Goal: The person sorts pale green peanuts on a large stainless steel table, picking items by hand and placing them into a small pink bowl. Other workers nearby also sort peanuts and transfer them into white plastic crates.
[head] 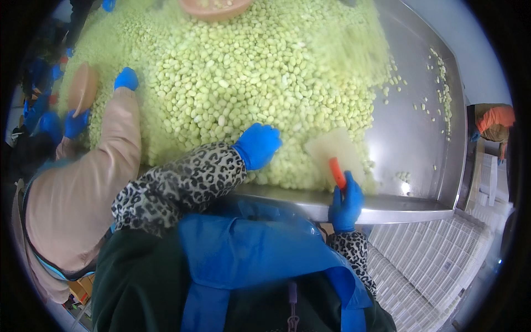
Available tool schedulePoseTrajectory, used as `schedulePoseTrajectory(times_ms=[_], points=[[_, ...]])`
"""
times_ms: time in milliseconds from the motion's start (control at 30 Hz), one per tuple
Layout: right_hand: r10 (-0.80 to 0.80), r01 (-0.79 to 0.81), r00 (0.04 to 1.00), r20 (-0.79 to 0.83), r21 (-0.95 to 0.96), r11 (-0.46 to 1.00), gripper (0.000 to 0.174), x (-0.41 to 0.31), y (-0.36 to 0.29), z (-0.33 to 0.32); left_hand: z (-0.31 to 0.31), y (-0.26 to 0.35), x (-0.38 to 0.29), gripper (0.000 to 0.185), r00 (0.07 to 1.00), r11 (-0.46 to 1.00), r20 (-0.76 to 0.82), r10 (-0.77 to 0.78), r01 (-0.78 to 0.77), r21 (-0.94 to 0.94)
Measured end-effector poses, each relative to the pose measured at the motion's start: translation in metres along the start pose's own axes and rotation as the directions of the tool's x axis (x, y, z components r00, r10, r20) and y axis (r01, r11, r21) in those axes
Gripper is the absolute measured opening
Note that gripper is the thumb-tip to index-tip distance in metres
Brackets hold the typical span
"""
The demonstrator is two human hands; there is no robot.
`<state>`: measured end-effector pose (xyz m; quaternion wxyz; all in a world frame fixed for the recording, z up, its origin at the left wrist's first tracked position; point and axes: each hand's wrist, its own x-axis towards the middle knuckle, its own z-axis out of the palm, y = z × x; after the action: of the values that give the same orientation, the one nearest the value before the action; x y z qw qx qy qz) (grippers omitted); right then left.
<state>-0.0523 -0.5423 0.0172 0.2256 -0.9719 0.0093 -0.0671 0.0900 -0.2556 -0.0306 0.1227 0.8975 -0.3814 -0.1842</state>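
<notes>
Pale green beans lie heaped over a steel table. My left hand, in a blue glove, rests on the near part of the heap, its back upward; whether its fingers hold beans is hidden. My right hand, also gloved in blue, is at the table's near edge and grips the red handle of a flat scraper. The scraper's pale, translucent blade lies against the beans to the right of my left hand.
A co-worker at the left has one gloved hand on the beans and the other at a pink bowl. Another pink bowl stands at the far side. The steel table's raised rim bounds the right. White crates stand below right; another person is beyond.
</notes>
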Motion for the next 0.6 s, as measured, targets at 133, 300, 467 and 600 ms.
schedulePoseTrajectory(times_ms=[133, 300, 467, 600], points=[[-0.009, 0.009, 1.000, -0.012, -0.024, 1.000, 0.046, 0.001, 0.000, -0.002, -0.026, 0.001, -0.015, 0.018, 0.896, 0.634, -0.125, -0.426, 0.196, -0.748], [0.026, -0.026, 0.999, 0.027, -0.004, 1.000, 0.044, 0.001, 0.003, 0.002, -0.101, -0.049, -0.011, 0.035, 0.761, -0.097, 0.055, -0.647, -0.011, -0.995], [0.093, -0.092, 0.990, 0.102, -0.005, 0.996, 0.048, 0.004, -0.002, -0.005, -0.176, -0.134, 0.022, 0.038, 0.553, 0.000, -0.127, -0.823, -0.223, -0.975], [0.076, -0.078, 0.993, 0.088, 0.026, 0.997, 0.048, 0.008, 0.001, -0.002, -0.232, -0.156, 0.041, 0.059, 0.411, 0.213, -0.327, -0.851, -0.299, -0.930]])
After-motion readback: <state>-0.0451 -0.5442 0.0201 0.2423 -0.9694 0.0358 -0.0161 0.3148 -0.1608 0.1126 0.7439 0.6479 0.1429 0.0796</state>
